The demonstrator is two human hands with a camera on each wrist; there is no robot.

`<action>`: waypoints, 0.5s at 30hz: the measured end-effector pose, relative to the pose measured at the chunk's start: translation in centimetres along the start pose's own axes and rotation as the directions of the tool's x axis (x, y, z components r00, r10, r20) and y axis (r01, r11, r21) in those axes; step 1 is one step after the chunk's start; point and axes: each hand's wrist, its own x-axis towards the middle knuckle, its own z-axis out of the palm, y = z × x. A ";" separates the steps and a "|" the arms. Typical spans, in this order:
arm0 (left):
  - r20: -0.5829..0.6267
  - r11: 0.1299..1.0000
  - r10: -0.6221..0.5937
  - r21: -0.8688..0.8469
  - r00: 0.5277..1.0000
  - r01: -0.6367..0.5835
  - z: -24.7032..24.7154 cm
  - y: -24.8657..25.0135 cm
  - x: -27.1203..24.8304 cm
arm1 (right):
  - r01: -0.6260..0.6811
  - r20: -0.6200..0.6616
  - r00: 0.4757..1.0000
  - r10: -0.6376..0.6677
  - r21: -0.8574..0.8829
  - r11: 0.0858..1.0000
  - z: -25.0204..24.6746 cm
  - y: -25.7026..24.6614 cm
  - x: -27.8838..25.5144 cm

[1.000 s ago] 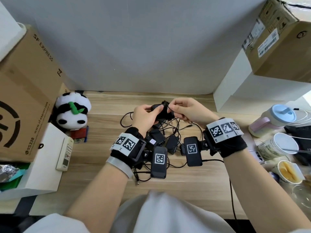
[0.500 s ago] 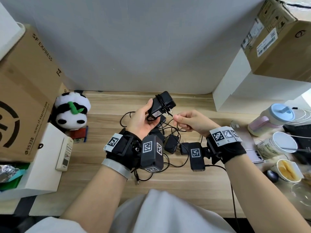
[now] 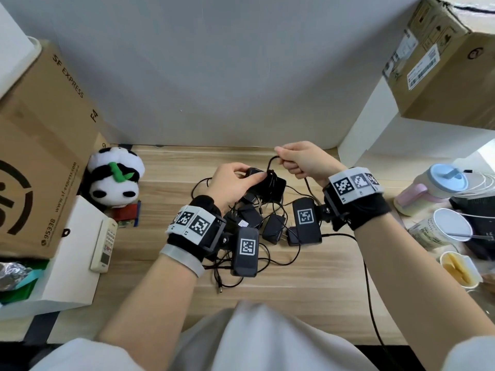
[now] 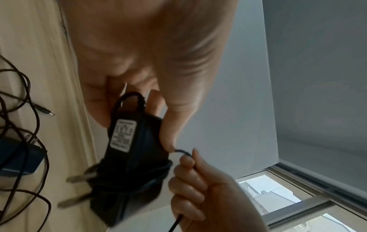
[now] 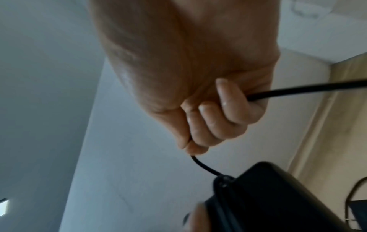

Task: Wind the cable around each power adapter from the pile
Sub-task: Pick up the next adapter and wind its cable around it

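Just above centre of the head view, the left hand [image 3: 230, 183] grips a black power adapter [image 3: 270, 184], thumb pressed along its side, over the pile [image 3: 257, 223] on the desk [image 3: 308, 277]. The right hand [image 3: 302, 159], up and to the right of it, is fisted around the cable [image 3: 271, 163], which arcs down to the adapter's end. Several turns seem already wrapped, though blur hides the count. The adapter's long axis runs roughly left-right, so the right hand must circle across it.
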 end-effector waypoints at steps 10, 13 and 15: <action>-0.195 0.826 -0.273 -0.549 0.942 0.126 -0.4 -0.6 0.4 | 0.087 0.197 0.977 -0.077 -0.042 0.995 3.2 3.1 -1.5; -0.090 0.705 -0.315 -0.689 0.945 0.170 -0.4 -0.1 0.0 | 0.022 0.181 0.983 -0.024 0.013 1.000 3.0 4.1 -1.2; -0.002 0.591 -0.349 -0.776 0.937 0.219 -0.3 0.2 -0.1 | -0.016 0.190 0.982 0.010 0.031 0.999 2.8 4.7 -0.9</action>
